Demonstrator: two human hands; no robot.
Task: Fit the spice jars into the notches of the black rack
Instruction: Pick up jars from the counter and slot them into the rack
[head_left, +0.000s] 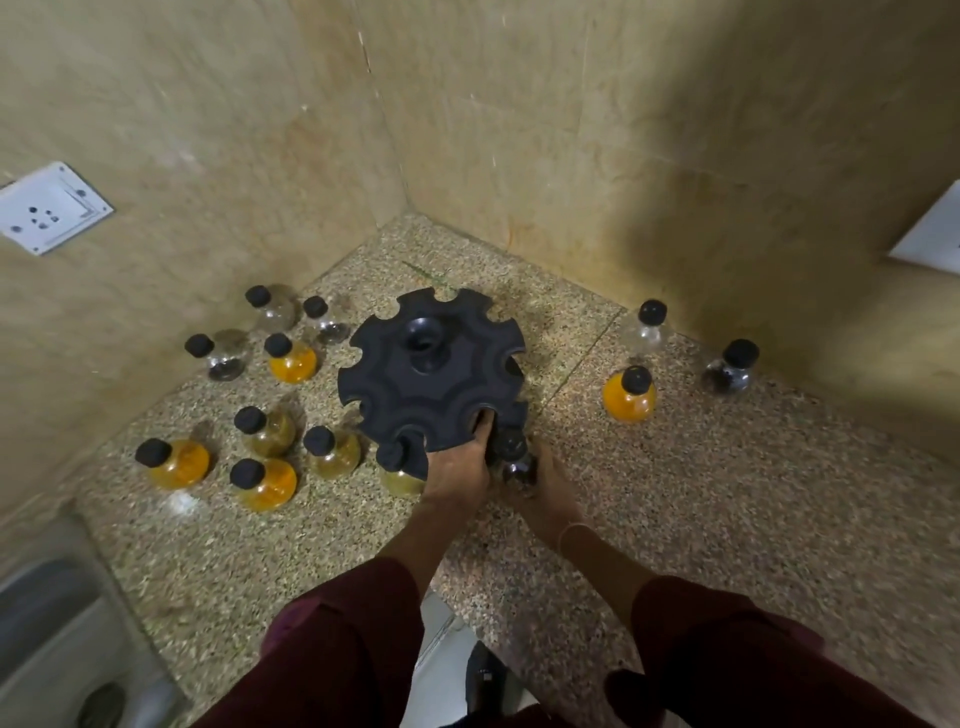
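A round black rack (431, 374) with notches around its rim stands on the speckled counter in the corner. My left hand (457, 473) grips the rack's near edge, a finger in one notch. My right hand (545, 483) holds a dark-filled jar (514, 457) with a black cap at the rack's near right notch. One yellowish jar (397, 467) hangs in the near left notch. Several black-capped jars stand left of the rack, among them an orange jar (291, 358). Right of the rack stand an orange jar (629, 394), a clear jar (647, 327) and a dark jar (730, 368).
Beige tiled walls meet in a corner behind the rack. A white socket plate (49, 208) is on the left wall. A steel sink (57, 649) lies at the lower left. The counter's front edge (447, 597) runs between my arms.
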